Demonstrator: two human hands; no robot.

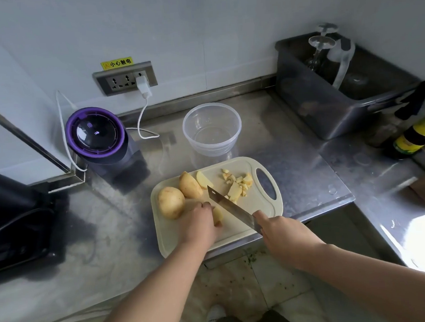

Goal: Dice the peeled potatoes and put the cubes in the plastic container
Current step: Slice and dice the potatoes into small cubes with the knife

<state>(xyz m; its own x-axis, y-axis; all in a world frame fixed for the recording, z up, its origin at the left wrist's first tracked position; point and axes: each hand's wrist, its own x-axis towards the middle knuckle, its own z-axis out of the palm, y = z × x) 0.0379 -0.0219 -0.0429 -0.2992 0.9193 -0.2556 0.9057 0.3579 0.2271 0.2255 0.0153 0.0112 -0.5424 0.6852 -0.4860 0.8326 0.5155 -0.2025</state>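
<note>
A cream cutting board lies on the steel counter. My left hand holds a potato piece down on the board with curled fingers. My right hand grips the handle of a cleaver, its blade slanting up-left just right of that piece. A whole potato, a potato half and a wedge lie at the board's left and back. Several potato cubes are scattered near the board's handle hole. Behind the board stands the clear plastic container, with nothing in it.
A purple-topped appliance with a white cable stands at the back left under a wall socket. A dark tub with glassware sits at the back right, bottles beside it. A black appliance is at the left. The counter edge runs just below the board.
</note>
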